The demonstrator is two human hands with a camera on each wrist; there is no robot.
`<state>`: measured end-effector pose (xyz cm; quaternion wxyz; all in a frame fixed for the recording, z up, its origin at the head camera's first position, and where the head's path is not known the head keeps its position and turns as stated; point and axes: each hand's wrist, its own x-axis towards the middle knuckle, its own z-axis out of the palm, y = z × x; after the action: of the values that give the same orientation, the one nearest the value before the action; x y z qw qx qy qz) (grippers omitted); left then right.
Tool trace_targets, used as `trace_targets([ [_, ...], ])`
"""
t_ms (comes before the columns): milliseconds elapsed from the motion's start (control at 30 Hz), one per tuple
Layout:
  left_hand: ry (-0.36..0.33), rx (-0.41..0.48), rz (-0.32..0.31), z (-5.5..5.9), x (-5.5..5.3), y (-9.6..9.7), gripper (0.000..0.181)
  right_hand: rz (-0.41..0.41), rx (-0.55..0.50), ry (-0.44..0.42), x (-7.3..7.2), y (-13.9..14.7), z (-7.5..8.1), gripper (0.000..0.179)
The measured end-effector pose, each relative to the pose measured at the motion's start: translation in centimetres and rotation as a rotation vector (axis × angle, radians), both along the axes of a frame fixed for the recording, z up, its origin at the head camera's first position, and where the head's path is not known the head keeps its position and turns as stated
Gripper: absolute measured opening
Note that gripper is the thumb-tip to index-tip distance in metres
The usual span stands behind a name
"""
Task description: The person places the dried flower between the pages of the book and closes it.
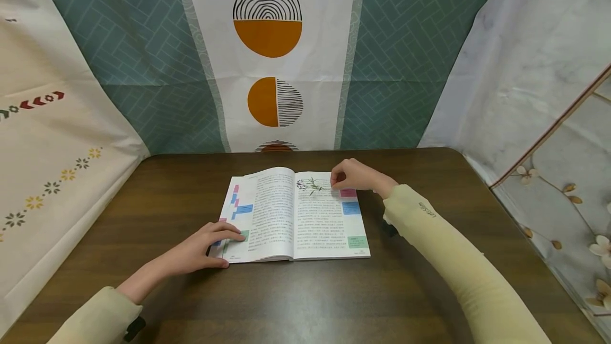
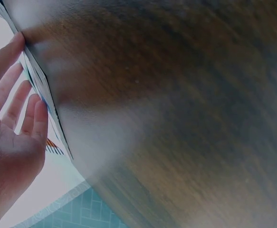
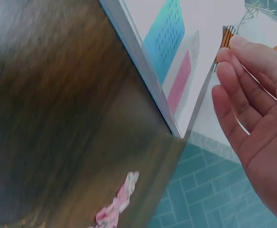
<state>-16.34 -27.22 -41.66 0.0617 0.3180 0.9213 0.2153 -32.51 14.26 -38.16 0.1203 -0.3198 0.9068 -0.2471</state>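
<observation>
An open book (image 1: pixel 274 227) lies on the table, with printed text and coloured boxes on both pages. My left hand (image 1: pixel 202 246) rests at its lower left corner, fingers on the left page and thumb by the bottom edge. In the left wrist view, the fingers of the left hand (image 2: pixel 22 118) lie along the book's edge. Over the top of the right page, my right hand (image 1: pixel 355 175) pinches the thin stem of a flower sprig (image 1: pixel 311 186) with green leaves and small purple blooms. In the right wrist view, the sprig (image 3: pixel 258 10) extends beyond the fingertips.
The dark wooden table (image 1: pixel 296 301) surrounds the book on all sides. Behind its far edge hangs a green and white patterned cloth (image 1: pixel 401 68). Pale printed cloths hang at the left (image 1: pixel 57 137) and right (image 1: pixel 539 121).
</observation>
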Motion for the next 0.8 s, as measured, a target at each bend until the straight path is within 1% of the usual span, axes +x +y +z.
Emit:
trace_targets([
  [133, -0.012, 0.001, 0.0, -0.1, 0.0, 0.1, 0.051, 0.015, 0.027, -0.042, 0.3, -0.5, -0.1, 0.006],
  [300, -0.014, 0.003, -0.002, 0.0, 0.0, 0.2, 0.051, 0.043, 0.055, -0.088, 0.7, -0.6, 0.1, 0.008],
  [500, -0.02, 0.007, -0.002, 0.0, 0.1, 0.1, 0.051, 0.081, 0.093, -0.159, 0.9, -0.8, 0.2, 0.008],
  [700, 0.002, 0.008, -0.005, 0.1, 0.2, 0.0, 0.051, 0.102, 0.13, -0.16, 0.5, -1.0, -0.1, 0.009],
  [800, 0.009, 0.009, -0.007, 0.1, 0.2, 0.1, 0.051, 0.102, 0.16, -0.175, 0.2, -1.3, 0.0, 0.009],
])
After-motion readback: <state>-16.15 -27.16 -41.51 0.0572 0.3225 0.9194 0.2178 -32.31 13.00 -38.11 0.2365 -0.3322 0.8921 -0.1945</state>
